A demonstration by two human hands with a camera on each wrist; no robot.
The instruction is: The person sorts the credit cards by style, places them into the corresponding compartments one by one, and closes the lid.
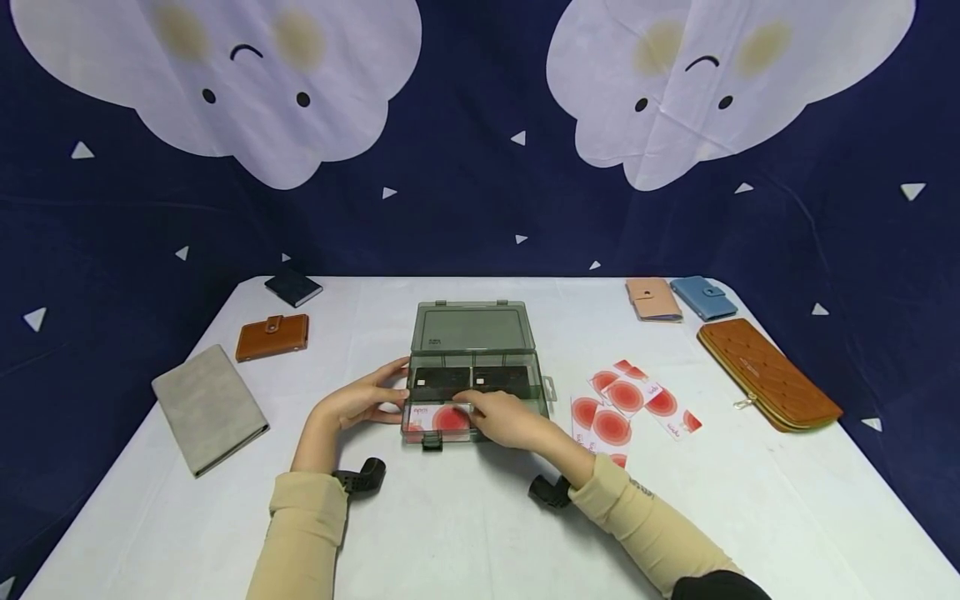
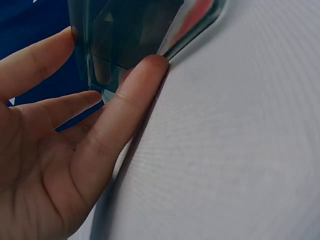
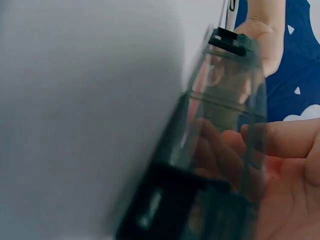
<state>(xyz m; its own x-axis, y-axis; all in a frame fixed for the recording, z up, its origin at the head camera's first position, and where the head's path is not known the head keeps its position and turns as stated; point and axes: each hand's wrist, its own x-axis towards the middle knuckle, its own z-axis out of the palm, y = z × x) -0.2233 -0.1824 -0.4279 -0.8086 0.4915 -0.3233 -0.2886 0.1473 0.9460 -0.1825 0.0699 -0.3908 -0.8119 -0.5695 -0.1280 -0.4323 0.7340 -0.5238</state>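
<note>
the clear grey-green box is positioned at the middle of the white table, its lid opened toward the far side and its latch facing the person. the left hand is spread, with fingertips touching the left side of the box. the right hand reaches into the front right compartment, its fingers visible through the clear wall in the right wrist view; whether they pinch anything cannot be told. the front left compartment contains a red and white card. the two rear compartments each contain a black card. to the right of the box, loose cards overlap on the table. the right side also carries a pink wallet, a blue wallet and a large brown zip wallet. the left side carries a dark notebook, a small brown wallet and a grey notebook. a patterned blue curtain hangs behind.
</note>
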